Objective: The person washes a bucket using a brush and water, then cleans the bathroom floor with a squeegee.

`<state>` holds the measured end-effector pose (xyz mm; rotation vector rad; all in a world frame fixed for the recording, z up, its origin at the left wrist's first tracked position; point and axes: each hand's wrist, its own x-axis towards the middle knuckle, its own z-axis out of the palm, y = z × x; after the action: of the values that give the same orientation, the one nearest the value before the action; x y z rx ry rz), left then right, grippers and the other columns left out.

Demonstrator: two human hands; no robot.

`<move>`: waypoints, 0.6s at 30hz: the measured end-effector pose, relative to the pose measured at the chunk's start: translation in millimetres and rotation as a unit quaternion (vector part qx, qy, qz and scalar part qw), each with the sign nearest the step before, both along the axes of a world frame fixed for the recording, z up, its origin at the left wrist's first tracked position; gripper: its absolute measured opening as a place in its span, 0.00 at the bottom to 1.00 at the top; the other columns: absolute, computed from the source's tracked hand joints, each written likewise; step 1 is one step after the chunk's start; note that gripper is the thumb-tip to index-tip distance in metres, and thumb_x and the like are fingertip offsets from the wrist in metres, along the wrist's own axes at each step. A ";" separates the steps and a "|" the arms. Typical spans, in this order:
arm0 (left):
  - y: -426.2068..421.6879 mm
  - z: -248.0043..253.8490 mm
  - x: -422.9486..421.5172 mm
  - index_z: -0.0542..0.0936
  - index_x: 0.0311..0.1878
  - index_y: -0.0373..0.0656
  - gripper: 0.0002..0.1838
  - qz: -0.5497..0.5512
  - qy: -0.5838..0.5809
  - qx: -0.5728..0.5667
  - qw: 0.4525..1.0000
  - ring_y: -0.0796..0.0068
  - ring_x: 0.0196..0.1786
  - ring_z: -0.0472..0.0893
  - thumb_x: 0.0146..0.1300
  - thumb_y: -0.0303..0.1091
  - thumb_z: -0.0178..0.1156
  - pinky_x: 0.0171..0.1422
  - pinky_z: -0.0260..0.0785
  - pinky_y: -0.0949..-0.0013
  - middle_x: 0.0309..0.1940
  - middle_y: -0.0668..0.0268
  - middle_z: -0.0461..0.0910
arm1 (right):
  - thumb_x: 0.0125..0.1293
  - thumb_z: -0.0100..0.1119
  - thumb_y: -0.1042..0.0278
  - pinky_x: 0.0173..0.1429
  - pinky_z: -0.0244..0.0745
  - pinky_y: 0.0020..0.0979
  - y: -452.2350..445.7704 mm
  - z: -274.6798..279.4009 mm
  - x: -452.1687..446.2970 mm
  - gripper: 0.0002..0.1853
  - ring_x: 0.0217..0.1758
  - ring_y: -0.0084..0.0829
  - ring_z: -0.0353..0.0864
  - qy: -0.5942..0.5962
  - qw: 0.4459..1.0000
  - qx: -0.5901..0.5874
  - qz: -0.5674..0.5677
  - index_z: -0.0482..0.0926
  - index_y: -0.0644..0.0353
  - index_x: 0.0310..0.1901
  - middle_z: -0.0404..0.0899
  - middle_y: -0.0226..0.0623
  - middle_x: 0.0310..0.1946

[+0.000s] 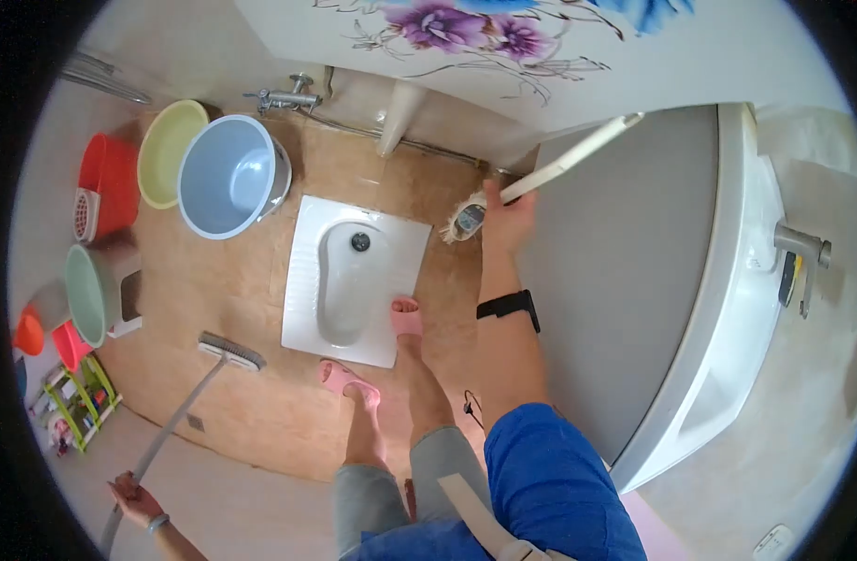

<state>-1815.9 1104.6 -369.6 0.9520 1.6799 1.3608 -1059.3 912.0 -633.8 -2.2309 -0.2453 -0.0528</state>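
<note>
My left hand (136, 500) is wrapped round the grey pole of a floor brush (230, 351), whose head rests on the tiled floor left of the squat toilet (340, 280). Near the cabinet's left edge, my right hand (509, 217) is closed round a pale stick (578, 154) that slants up to the right. Just left of that hand is a pale, frayed-edged object with a dark oval middle (470, 219); whether it joins the stick is unclear.
A blue bucket (228, 178), yellow basin (170, 154), red mop bucket (109, 187) and green basin (89, 294) stand at the left. A green rack (81, 397) is lower left. The grey cabinet (625, 280) and sink (746, 327) fill the right. A tap (288, 100) is on the wall.
</note>
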 end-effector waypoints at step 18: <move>-16.1 49.5 136.3 0.70 0.28 0.43 0.16 -0.406 -0.142 -0.025 0.903 0.69 0.33 0.67 0.72 0.40 0.45 0.63 0.59 0.55 0.23 0.66 0.66 | 0.48 0.73 0.56 0.60 0.69 0.38 -26.3 -76.8 6.1 0.43 0.58 0.51 0.72 0.085 0.986 -0.128 0.060 0.62 0.67 0.62 0.73 0.58 0.54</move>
<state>-1679.6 1088.5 -320.2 1.1712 0.9090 0.8210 -1053.2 885.7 -710.5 -2.4526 -0.3066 0.2471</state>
